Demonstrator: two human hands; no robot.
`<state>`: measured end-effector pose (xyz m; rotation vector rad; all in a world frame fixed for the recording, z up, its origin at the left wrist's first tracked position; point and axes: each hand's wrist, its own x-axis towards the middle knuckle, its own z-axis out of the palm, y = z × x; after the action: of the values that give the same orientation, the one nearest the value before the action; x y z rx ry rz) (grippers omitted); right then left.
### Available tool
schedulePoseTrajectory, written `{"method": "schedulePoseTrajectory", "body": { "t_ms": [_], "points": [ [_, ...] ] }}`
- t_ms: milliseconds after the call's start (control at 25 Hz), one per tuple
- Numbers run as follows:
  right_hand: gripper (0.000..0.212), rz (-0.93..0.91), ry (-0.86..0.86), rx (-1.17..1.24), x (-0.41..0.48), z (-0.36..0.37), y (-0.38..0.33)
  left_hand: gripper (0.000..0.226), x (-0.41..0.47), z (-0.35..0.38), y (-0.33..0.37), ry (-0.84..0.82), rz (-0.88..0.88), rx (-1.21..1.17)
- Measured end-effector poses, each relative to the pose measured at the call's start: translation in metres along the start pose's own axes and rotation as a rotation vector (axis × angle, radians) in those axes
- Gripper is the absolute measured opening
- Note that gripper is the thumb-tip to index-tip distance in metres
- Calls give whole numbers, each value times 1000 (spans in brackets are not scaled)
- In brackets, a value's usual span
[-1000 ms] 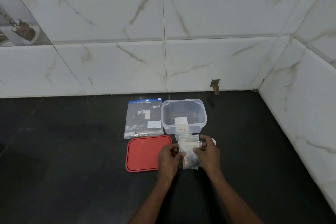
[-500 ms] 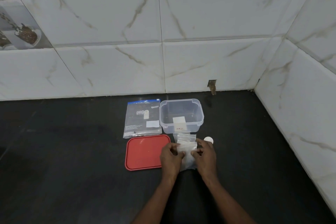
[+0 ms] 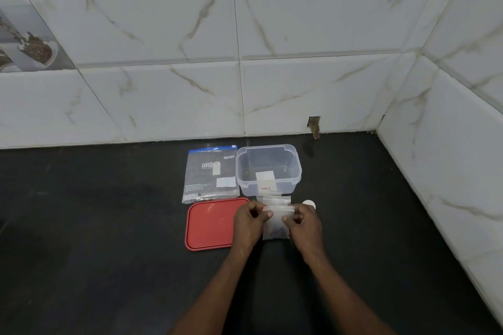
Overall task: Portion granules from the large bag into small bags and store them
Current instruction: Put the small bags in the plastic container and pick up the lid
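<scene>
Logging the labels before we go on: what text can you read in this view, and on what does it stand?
"URG", with the rest covered by a white shape: front of the large bag.
Small print lower on the large bag: too blurred to read.
white label with a red mark, on the clear container: too small to read.
No text visible on the small bag or the red lid.

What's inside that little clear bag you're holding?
A small heap of dark granules sits at the bottom of the small bag. The left hand and right hand pinch its top, covering its upper corners.
</scene>
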<state>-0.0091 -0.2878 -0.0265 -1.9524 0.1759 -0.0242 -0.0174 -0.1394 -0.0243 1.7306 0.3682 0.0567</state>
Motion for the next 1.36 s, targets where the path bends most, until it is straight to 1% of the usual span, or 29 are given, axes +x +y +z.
{"method": "schedulePoseTrajectory", "body": {
  "t_ms": [80, 200, 280, 320, 400, 440, 560, 600, 640, 720, 760, 800, 880, 920, 960, 1040, 1120, 1280, 1360],
  "points": [
    [11, 35, -84, 24, 1, -6, -1, 20, 1, -4, 4, -26, -28, -100],
    [12, 53, -219, 145, 3, -12, -6, 17, 3, -7, 21, -31, -86, -303],
    [12, 68, -224, 240, 6, -12, -15, 21, 5, -9, 30, -51, -107, -413],
    [10, 76, -212, 280, 9, -13, -21, 23, 4, -10, 35, -97, -123, -443],
    [6, 70, -198, 327, 16, -15, -36, 24, 2, -15, 43, -190, -150, -414],
    [5, 56, -198, 332, 21, -17, -46, 23, 4, -17, 47, -207, -164, -392],
    [9, 36, -184, 337, 40, -23, -75, 29, 25, -24, 69, -189, -233, -384],
    [12, 25, -178, 330, 48, -24, -83, 31, 35, -25, 78, -202, -252, -363],
    [13, 15, -184, 316, 56, -25, -91, 27, 45, -27, 87, -221, -266, -336],
    [7, 17, -188, 258, 76, -24, -97, 12, 64, -25, 101, -210, -279, -279],
    [3, 24, -169, 212, 86, -23, -98, 11, 73, -23, 106, -185, -283, -259],
    [11, 24, -112, 132, 97, -23, -98, 12, 83, -20, 109, -150, -295, -245],
    [25, -6, 36, -112, 114, -26, -97, 10, 104, -12, 109, -85, -325, -214],
    [29, -16, 78, -232, 119, -28, -96, 13, 116, -8, 106, -43, -343, -172],
    [31, -9, 81, -324, 123, -29, -94, 17, 126, -2, 100, -9, -365, -107],
    [31, 23, 20, -420, 128, -28, -85, 22, 144, 13, 88, 20, -398, 75],
    [29, 47, -27, -440, 129, -25, -78, 24, 154, 28, 81, -23, -408, 278],
    [21, 60, -19, -395, 128, -17, -72, 23, 162, 46, 73, -142, -337, 679],
    [21, 61, -6, -398, 127, -14, -71, 31, 162, 49, 69, -153, -317, 765]
  ]
}}
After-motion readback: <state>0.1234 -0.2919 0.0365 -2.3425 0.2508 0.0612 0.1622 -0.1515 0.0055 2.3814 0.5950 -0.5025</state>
